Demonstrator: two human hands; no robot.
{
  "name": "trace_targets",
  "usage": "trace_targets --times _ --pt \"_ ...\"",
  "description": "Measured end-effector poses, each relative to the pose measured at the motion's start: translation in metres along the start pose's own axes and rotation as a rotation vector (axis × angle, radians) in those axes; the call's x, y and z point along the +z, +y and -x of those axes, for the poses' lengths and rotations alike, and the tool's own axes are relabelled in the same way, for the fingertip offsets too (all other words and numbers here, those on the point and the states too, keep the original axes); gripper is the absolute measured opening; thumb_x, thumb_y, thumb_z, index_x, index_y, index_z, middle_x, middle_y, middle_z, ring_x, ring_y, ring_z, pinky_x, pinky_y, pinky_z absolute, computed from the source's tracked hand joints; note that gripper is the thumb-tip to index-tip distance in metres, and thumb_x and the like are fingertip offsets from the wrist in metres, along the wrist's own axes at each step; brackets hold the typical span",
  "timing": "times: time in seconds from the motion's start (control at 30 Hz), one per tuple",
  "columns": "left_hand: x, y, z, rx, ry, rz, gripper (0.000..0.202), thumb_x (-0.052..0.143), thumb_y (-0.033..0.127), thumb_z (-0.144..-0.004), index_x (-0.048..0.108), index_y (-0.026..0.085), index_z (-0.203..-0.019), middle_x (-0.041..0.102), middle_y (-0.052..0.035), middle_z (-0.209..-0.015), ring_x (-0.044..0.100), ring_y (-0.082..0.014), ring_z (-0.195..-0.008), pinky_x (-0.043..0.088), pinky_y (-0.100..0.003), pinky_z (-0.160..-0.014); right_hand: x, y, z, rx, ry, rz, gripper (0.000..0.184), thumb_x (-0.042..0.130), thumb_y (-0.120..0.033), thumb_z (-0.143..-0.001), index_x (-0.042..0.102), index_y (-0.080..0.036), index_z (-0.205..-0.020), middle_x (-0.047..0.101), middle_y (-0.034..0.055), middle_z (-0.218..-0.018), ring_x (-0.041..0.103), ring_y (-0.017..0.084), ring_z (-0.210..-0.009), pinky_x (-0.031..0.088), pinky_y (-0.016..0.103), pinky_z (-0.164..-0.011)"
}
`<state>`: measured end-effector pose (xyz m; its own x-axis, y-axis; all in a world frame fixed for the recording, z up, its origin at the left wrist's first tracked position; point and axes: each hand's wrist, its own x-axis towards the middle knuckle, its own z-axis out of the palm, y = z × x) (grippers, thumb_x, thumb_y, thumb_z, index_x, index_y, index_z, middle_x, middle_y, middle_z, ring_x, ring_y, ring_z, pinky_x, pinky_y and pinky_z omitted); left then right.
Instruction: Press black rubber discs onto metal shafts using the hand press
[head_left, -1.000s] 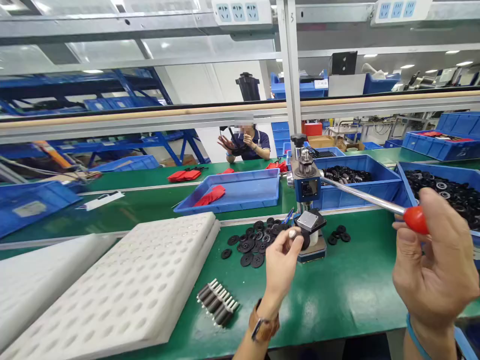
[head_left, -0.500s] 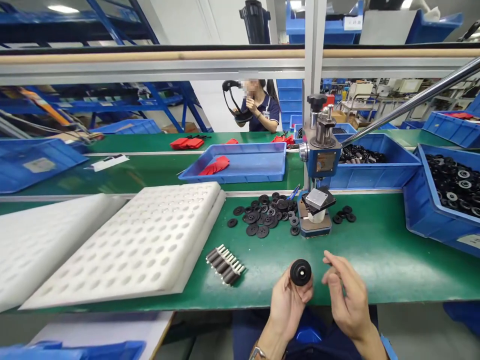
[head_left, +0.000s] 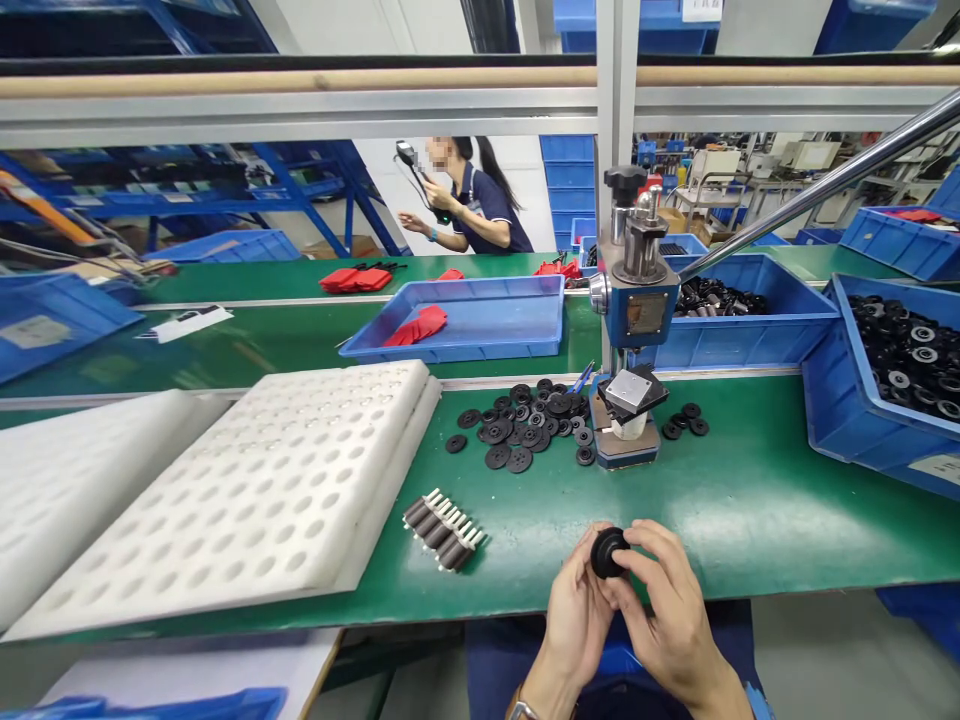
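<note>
Above the front edge of the green bench, my left hand point(head_left: 577, 605) is closed around a round, stepped black part point(head_left: 606, 552). My right hand point(head_left: 664, 600) pinches the same part from the right, thumb and fingertips on its face. What sits behind the part is hidden by my fingers. Left of my hands lies a row of dark cylinders with white shafts point(head_left: 444, 530). Farther back, many black discs point(head_left: 517, 430) are piled beside a small hand press point(head_left: 634, 300), which has a metal block point(head_left: 628, 391) on its base.
White foam trays with round holes point(head_left: 247, 490) take up the left side. A shallow blue tray point(head_left: 480, 318) holds a red piece. Blue bins of black parts point(head_left: 877, 400) stand at right. The press's long lever point(head_left: 817, 190) slants up rightward. A co-worker point(head_left: 480, 205) sits across the bench.
My right hand has come in from the right and taken hold of the black part, which is now tilted. The co-worker has shifted left and leans forward.
</note>
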<state>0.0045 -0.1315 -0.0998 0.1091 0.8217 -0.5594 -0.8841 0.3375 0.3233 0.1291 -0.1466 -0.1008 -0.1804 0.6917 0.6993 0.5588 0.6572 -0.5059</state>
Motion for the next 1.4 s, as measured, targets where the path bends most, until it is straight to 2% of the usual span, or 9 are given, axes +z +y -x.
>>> trace_targets --times 0.33,0.43,0.6,0.67,0.8,1.0,1.13,1.3,1.4 --pt "0.001 0.000 -0.001 -0.055 0.032 -0.017 0.011 0.066 0.015 -0.089 0.069 0.012 -0.079 0.058 0.0009 -0.061 0.048 -0.0088 -0.046 0.041 -0.021 -0.044 -0.001 0.003 0.007 0.087 0.003 -0.021 0.021 0.057 -0.013 -0.099 0.059 -0.020 -0.119 0.060 0.0151 -0.129 0.058 0.028 -0.128 0.057 0.045 -0.101" --pt "-0.004 -0.003 -0.004 0.000 0.042 -0.076 0.009 0.076 0.018 -0.082 0.070 0.013 -0.088 0.064 -0.0010 -0.073 0.055 -0.0106 -0.055 0.041 -0.021 -0.047 -0.002 0.007 0.011 0.146 -0.009 -0.063 0.040 0.059 -0.022 -0.100 0.050 -0.017 -0.138 0.058 0.0188 -0.138 0.057 0.031 -0.131 0.056 0.047 -0.104" --pt "-0.012 -0.009 -0.009 0.055 -0.065 -0.212 0.042 0.094 0.039 -0.068 0.067 0.017 -0.091 0.055 0.0047 -0.070 0.046 -0.0076 -0.054 0.036 -0.020 -0.046 -0.004 0.017 0.016 0.233 0.024 -0.154 0.052 0.046 -0.026 -0.106 0.036 -0.016 -0.156 0.068 0.0049 -0.087 0.071 0.020 -0.079 0.063 0.034 -0.075" --pt "-0.013 -0.013 -0.012 0.078 -0.080 -0.295 0.049 0.095 0.048 -0.066 0.068 0.017 -0.093 0.056 0.0039 -0.073 0.046 -0.0075 -0.057 0.036 -0.019 -0.048 -0.007 0.019 0.015 0.246 0.020 -0.126 0.055 0.047 -0.030 -0.106 0.036 -0.016 -0.157 0.070 0.0090 -0.097 0.072 0.022 -0.087 0.063 0.034 -0.077" --pt "-0.019 -0.023 -0.019 0.099 -0.134 -0.479 0.050 0.091 0.056 -0.070 0.068 0.016 -0.091 0.061 0.0005 -0.077 0.052 -0.0088 -0.063 0.041 -0.019 -0.053 -0.013 0.020 0.013 0.270 -0.175 -0.134 0.054 0.061 -0.033 -0.098 0.050 -0.023 -0.151 0.063 0.0142 -0.135 0.069 0.027 -0.116 0.062 0.034 -0.092" --pt "-0.036 -0.021 -0.031 0.070 -0.205 -0.603 0.059 0.087 0.066 -0.067 0.068 0.017 -0.094 0.061 -0.0006 -0.066 0.054 -0.0138 -0.060 0.039 -0.020 -0.046 -0.012 0.041 0.005 0.637 0.016 -0.547 0.038 0.074 -0.047 -0.089 0.073 -0.018 -0.114 0.074 0.0076 -0.087 0.070 0.018 -0.062 0.060 0.027 -0.053" --pt "-0.037 -0.007 -0.033 0.180 -0.131 -0.593 0.060 0.087 0.067 -0.067 0.068 0.017 -0.094 0.062 -0.0010 -0.067 0.056 -0.0144 -0.061 0.042 -0.021 -0.046 -0.053 0.089 -0.061 0.694 0.251 -0.649 0.049 0.080 -0.057 -0.083 0.070 -0.013 -0.104 0.065 0.0011 -0.062 0.059 0.014 -0.045 0.050 0.023 -0.039" --pt "-0.032 0.003 -0.020 0.210 -0.141 -0.595 0.056 0.087 0.064 -0.069 0.070 0.015 -0.091 0.063 -0.0027 -0.070 0.056 -0.0138 -0.063 0.044 -0.022 -0.050 -0.127 0.132 -0.203 0.565 0.457 -0.730 0.048 0.080 -0.061 -0.081 0.062 -0.019 -0.096 0.069 0.0088 -0.108 0.074 0.019 -0.094 0.062 0.033 -0.088" --pt "-0.033 0.004 -0.014 0.251 -0.115 -0.568 0.054 0.086 0.063 -0.071 0.070 0.015 -0.090 0.061 -0.0019 -0.068 0.054 -0.0132 -0.061 0.044 -0.021 -0.050 -0.131 0.114 -0.240 0.421 0.542 -0.728 0.043 0.078 -0.053 -0.088 0.063 -0.019 -0.108 0.067 0.0113 -0.119 0.073 0.022 -0.106 0.058 0.039 -0.101"
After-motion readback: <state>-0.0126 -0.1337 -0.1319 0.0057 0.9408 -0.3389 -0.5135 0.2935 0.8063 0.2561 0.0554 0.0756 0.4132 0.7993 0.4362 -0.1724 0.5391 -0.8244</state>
